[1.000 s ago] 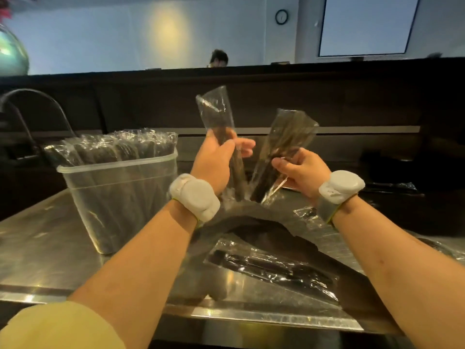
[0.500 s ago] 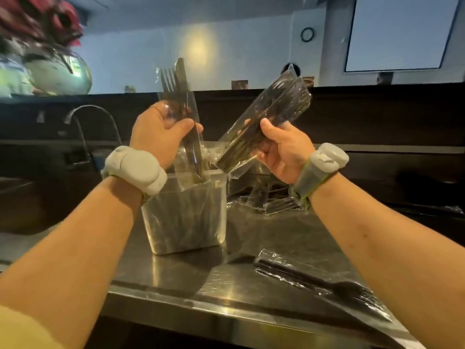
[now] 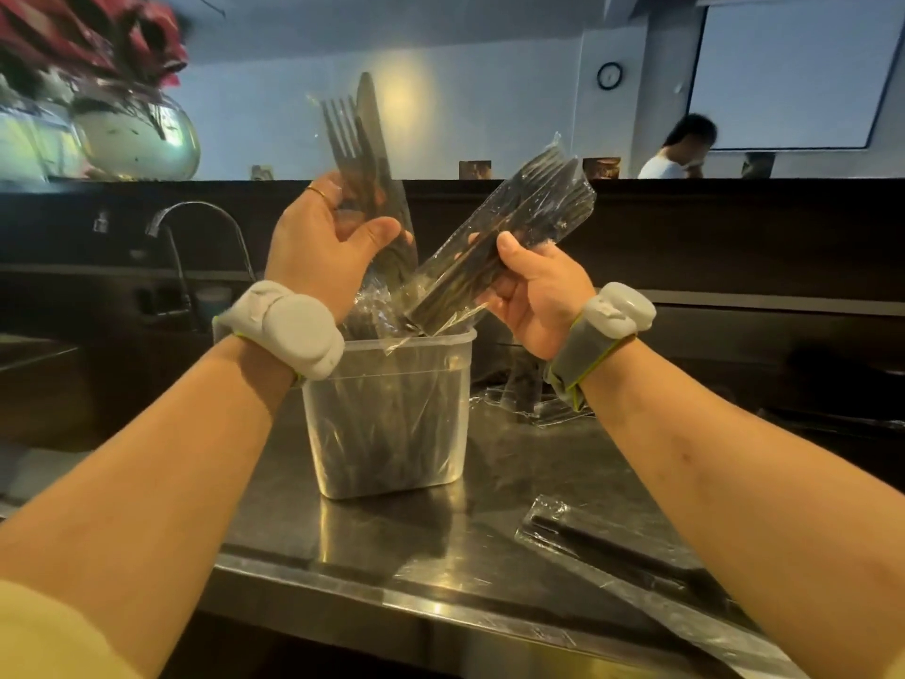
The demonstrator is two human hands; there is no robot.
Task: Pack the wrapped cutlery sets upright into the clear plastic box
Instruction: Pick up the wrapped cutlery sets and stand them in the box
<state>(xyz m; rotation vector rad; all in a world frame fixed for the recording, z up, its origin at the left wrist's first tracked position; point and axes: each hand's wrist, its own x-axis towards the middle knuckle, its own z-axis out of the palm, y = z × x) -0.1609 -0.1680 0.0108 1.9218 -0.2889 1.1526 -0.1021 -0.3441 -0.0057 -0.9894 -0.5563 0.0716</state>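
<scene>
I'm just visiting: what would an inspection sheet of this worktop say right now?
surface: steel counter, shiny.
job's things: clear plastic box holds wrapped sets standing up; loose set lies flat front right; more packets behind the box.
clutter: nothing seen.
hands: left hand holds upright set above the box; right hand holds tilted set, lower end near the rim.
cables: nothing seen.
surroundings: tap, flower vase, wall clock, a person beyond the dark ledge.
</scene>
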